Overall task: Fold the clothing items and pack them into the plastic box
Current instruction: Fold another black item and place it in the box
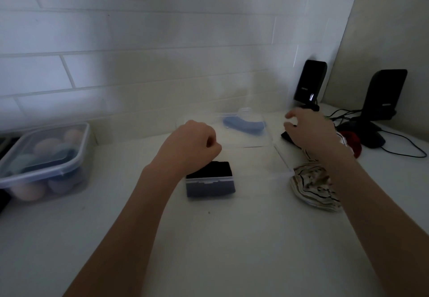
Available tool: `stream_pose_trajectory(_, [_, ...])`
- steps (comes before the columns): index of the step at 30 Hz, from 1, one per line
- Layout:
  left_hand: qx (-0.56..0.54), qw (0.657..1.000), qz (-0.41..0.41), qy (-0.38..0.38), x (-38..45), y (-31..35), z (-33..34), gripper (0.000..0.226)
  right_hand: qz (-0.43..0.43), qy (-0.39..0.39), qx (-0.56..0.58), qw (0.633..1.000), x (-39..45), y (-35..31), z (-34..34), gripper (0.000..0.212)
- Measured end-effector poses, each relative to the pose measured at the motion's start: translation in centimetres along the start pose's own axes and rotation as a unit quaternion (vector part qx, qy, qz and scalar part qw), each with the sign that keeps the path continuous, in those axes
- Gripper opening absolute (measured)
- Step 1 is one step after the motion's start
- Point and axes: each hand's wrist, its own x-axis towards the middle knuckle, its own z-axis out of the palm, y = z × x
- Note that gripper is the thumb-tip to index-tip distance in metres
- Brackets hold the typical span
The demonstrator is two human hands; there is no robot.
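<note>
A clear plastic box (282, 157) sits on the white counter in the middle of the head view. A folded dark cloth (210, 178) fills its front left corner and a blue item (243, 126) lies at its back. My left hand (192, 143) is a closed fist just above the dark cloth, with nothing visible in it. My right hand (308, 129) hovers to the right of the box, fingers spread, over a black cloth (286, 136) lying on the counter. A striped cloth (313, 185) is bunched under my right forearm, and a red cloth (354, 144) lies further right.
A lidded clear container (46, 157) with rounded pastel items stands at the left by the tiled wall. Two black speakers (310, 83) (385, 94), a dark mouse (369, 137) and cables (404, 145) crowd the back right corner.
</note>
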Motion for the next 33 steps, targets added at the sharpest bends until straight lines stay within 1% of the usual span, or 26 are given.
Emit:
stream_pose_trajectory(2, [0.0,1.0,0.005,0.0,0.0,0.1,0.0,0.025,0.052,-0.086,-0.022,0.995,0.3,1.1,1.3,0.039])
stream_pose_trajectory(3, [-0.001,1.0,0.006,-0.005,-0.1,0.1,0.1,0.025,0.063,-0.11,-0.034,0.991,0.2,1.4,1.7,0.039])
stream_pose_trajectory(7, [-0.007,1.0,0.009,-0.024,-0.1,0.2,0.4,0.024,0.075,-0.12,-0.068,0.987,-0.5,1.4,2.1,0.044])
stream_pose_trajectory(9, [-0.009,1.0,0.01,-0.028,-0.1,0.3,0.4,0.024,0.082,-0.135,-0.048,0.986,-0.5,1.2,1.8,0.046])
stream_pose_trajectory(13, [-0.01,0.999,0.011,-0.032,-0.1,0.5,0.5,0.023,0.092,-0.212,-0.021,0.973,-0.4,0.4,1.0,0.049])
stream_pose_trajectory(15, [-0.013,0.999,0.007,-0.033,-0.1,0.5,0.5,0.023,0.096,-0.223,0.015,0.97,-0.3,0.3,0.9,0.049])
stream_pose_trajectory(18, [-0.016,0.999,0.009,-0.029,-0.1,0.5,0.5,0.023,0.089,-0.181,0.095,0.975,0.0,0.1,0.8,0.032])
stream_pose_trajectory(21, [-0.024,1.0,0.006,-0.018,-0.1,0.5,0.5,0.023,0.027,-0.101,0.096,0.99,0.3,-0.4,-0.3,0.034])
stream_pose_trajectory(23, [-0.043,0.999,0.002,0.0,-0.1,0.5,0.5,0.023,-0.017,-0.048,0.122,0.991,0.2,-0.9,-1.3,0.038])
stream_pose_trajectory(26, [-0.091,0.995,-0.002,0.028,-0.1,0.5,0.4,0.023,-0.061,0.018,0.182,0.981,-0.1,-1.9,-2.8,0.036])
stream_pose_trajectory(29, [-0.156,0.986,-0.005,0.051,-0.1,0.8,0.5,0.02,-0.088,0.071,0.258,0.959,-0.7,-3.5,-4.2,0.025])
stream_pose_trajectory(31, [-0.201,0.978,-0.013,0.057,-0.1,1.0,0.6,0.016,-0.109,0.078,0.29,0.948,-1.1,-4.4,-4.7,0.023])
stream_pose_trajectory(33, [-0.232,0.971,-0.02,0.057,-0.1,1.2,0.7,0.021,-0.128,0.078,0.277,0.949,-1.5,-5.0,-5.1,0.019])
